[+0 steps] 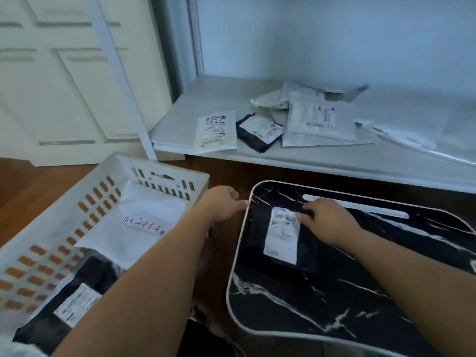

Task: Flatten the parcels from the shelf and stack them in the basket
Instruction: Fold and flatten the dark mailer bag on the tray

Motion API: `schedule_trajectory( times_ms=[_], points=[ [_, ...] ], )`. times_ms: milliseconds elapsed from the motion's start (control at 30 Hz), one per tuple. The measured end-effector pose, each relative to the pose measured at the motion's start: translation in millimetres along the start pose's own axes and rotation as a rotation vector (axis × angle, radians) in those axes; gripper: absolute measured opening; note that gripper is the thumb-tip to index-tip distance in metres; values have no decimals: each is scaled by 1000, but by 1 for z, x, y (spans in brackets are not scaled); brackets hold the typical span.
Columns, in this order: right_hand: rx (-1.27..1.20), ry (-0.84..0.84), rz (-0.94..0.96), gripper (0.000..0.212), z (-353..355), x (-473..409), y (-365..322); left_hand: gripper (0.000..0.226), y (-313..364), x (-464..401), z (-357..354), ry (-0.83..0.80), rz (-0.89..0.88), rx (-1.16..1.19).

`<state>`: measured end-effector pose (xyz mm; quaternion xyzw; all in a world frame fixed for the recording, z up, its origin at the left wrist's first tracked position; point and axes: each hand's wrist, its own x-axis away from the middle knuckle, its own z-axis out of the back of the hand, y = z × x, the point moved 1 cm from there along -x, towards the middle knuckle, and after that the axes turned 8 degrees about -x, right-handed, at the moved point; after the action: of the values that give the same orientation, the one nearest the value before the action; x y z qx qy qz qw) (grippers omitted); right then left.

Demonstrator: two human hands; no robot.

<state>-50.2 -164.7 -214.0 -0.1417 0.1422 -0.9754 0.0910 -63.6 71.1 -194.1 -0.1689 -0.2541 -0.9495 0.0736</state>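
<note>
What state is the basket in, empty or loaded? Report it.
Loaded, not full. The white basket holds a white parcel and a dark parcel, and much of its slotted wall shows above them.

I see bare room on the black marble-patterned lap tray [334, 292] nearer me. Between it and the white slotted plastic basket [64, 215] runs a narrow floor gap, crossed by my left forearm [154, 266].

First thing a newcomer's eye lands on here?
Probably the black marble-pattern tray at lower right, where the right hand presses a dark parcel with a white label. Next, the white basket at left already holding parcels, then the loose pile on the shelf.
</note>
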Motion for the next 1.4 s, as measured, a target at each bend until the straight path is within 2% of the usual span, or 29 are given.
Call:
schedule_trajectory(
  times_ms=[100, 167, 233, 300, 400, 500, 633, 700, 767, 833, 900, 1000, 1067, 1133, 1233, 1300, 1400],
  points=[
    [-135, 12, -218, 47, 2, 22, 58, 62, 32, -12, -47, -120, 48, 112],
    [-201, -11, -296, 51, -6, 34, 80, 66, 46, -18, -77, -140, 87, 77],
    [-260, -11, -320, 52, -17, 41, 92, 75, 52, -24, -101, -71, 202, 76],
    [-402, -11, -350, 56, -29, 42, 97, 78, 53, -26, -115, 35, 361, 215],
    [-775, 23, -464, 63, -43, 35, 95, 62, 55, -27, -126, 152, 431, 408],
    [-1007, 70, -564, 61, -48, 26, 89, 38, 59, -26, -133, 73, 405, 491],
    [-840, 119, -611, 55, -43, 23, 101, 21, 71, -26, -148, -94, 369, 644],
    [-749, 218, -566, 41, -41, 30, 114, 23, 80, -26, -157, -154, 324, 633],
    [-588, 275, -536, 34, -43, 38, 129, 27, 90, -25, -166, -130, 289, 583],
    [-442, 279, -545, 24, -48, 47, 142, 30, 101, -23, -173, 8, 293, 469],
    [-410, 394, -522, 29, -53, 52, 150, 34, 113, -19, -175, 219, 243, 313],
    [-254, 621, -252, 40, -58, 47, 146, 44, 131, -10, -186, 423, -88, -21],
    [-94, 564, -51, 43, -68, 41, 140, 49, 133, -9, -203, 429, -347, -290],
    [25, 418, 84, 50, -87, 39, 134, 50, 126, -11, -220, 365, -489, -469],
    [78, 332, 135, 59, -111, 41, 135, 54, 108, -9, -237, 305, -515, -536],
    [97, 328, 117, 63, -115, 45, 135, 60, 98, -5, -243, 305, -521, -561],
    [121, 329, 127, 61, -117, 47, 131, 56, 91, 0, -248, 291, -521, -540]
  ],
)
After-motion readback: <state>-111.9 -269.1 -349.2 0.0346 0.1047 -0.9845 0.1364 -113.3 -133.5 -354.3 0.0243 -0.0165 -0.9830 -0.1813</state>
